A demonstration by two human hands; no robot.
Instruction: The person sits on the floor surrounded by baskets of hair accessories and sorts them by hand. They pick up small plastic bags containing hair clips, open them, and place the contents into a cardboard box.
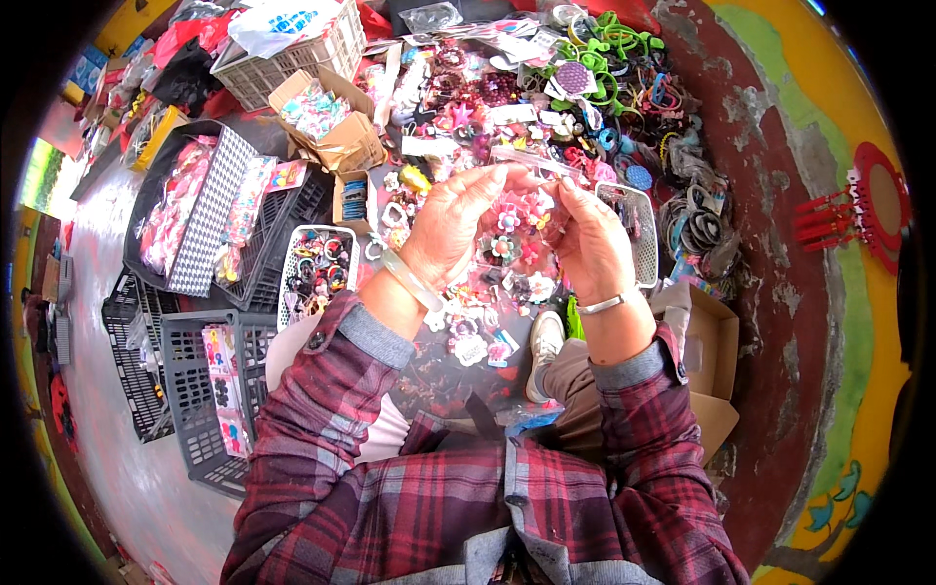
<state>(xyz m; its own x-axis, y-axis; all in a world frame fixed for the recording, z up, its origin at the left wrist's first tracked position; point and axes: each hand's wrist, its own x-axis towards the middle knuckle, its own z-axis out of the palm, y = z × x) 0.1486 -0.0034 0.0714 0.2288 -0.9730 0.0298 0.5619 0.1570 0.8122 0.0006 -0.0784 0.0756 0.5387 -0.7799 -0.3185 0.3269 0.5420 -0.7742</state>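
Observation:
Between my two hands hangs a clear plastic bag of flower hair ties [506, 222] in pink, white and orange. My left hand [444, 226], a pale bangle on its wrist, pinches the bag's upper left edge. My right hand [593, 242], with a silver bangle, grips the upper right edge between thumb and fingers. Glare on the plastic blurs the bag's outline, and I cannot tell whether its mouth is sealed. Loose flower ornaments [468, 348] lie on the ground below the hands, by my shoe [546, 343].
A white basket [289, 292] of small hair ties stands left of my hands, another white basket [645, 229] to the right. Grey crate [200, 390], houndstooth box [210, 219] and cardboard box [356, 136] fill the left. Green headbands [609, 58] heap at the back right. An open carton [717, 341] sits near my right arm.

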